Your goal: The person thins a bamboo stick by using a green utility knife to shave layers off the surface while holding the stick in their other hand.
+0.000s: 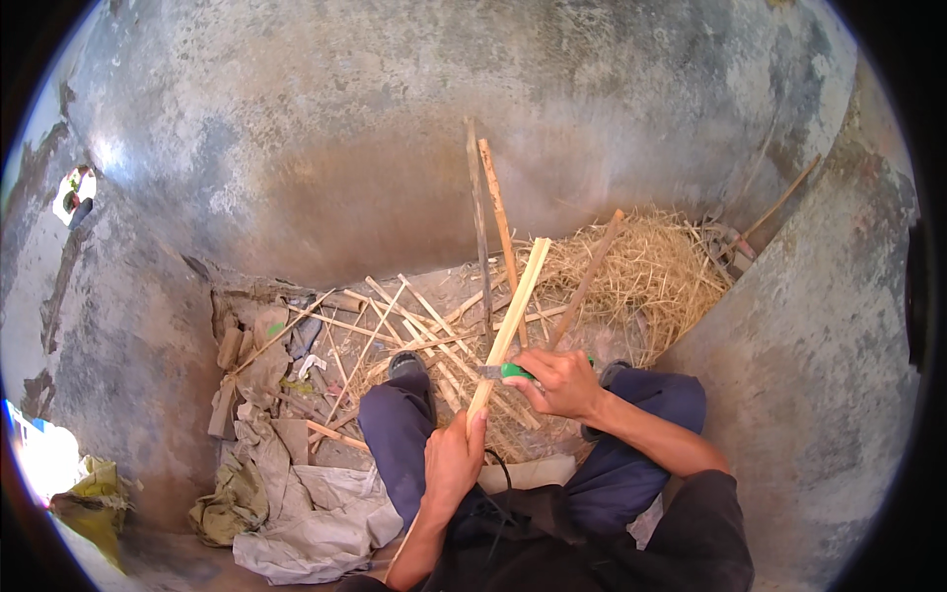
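My left hand (455, 456) is wrapped round the lower end of a pale, split bamboo strip (521, 296). The strip slants up and away from me, and a groove or split runs along its length. In my right hand (560, 383) is a knife with a green handle (514, 371). Its short blade lies across the strip, a little above my left hand, and seems to touch it. Part of the handle is hidden by my fingers. Both hands are above my lap, between my bent knees.
Cut sticks and strips (424, 321) lie scattered on the floor ahead. Upright poles (498, 207) lean on the concrete wall (375, 118). A heap of shavings (641, 276) sits at the far right. Crumpled sacks (316, 523) and wood blocks (224, 405) are at the left.
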`<action>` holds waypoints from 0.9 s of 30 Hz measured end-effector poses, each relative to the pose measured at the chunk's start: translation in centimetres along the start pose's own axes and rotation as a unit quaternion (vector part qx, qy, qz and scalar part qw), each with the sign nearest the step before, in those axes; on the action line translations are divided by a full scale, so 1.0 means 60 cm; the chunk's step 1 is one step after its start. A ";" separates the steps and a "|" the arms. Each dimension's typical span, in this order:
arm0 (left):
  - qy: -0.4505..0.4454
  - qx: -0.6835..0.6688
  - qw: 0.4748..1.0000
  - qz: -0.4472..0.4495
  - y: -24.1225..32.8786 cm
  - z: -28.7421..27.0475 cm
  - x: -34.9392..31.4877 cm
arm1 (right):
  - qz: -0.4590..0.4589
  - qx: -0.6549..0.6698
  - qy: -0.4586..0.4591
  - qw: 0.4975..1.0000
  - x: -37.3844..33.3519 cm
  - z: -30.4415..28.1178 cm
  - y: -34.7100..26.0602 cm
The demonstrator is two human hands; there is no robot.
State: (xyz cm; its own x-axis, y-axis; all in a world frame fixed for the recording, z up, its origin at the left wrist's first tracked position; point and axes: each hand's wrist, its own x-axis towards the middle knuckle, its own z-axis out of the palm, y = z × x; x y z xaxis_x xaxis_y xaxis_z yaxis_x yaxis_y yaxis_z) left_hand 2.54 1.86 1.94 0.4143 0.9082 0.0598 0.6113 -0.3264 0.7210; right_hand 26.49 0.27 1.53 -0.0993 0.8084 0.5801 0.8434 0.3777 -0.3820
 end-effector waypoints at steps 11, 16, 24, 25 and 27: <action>-0.022 0.013 1.000 -0.016 -0.008 -0.003 -0.014 | 0.036 -0.046 0.038 0.998 0.013 -0.024 0.038; -0.026 0.021 0.999 -0.010 -0.016 -0.009 -0.036 | 0.051 -0.072 0.102 0.991 0.037 -0.051 0.088; -0.036 0.008 0.999 0.007 -0.014 -0.021 -0.047 | 0.105 -0.125 0.181 0.970 0.037 -0.057 0.171; -0.041 -0.006 0.999 0.003 -0.013 -0.025 -0.054 | 0.128 -0.132 0.188 0.965 0.039 -0.060 0.183; -0.050 -0.033 0.998 -0.003 -0.009 -0.035 -0.071 | 0.263 -0.114 0.164 0.944 0.049 -0.116 0.214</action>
State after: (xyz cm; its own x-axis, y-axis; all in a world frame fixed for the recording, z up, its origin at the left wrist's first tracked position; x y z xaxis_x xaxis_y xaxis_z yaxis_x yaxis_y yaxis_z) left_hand -0.97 -1.25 2.72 0.4780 0.8783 -0.0115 0.5695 -0.2999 0.7653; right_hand 40.70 4.38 3.35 0.5020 0.6591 0.5600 0.8262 -0.1741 -0.5357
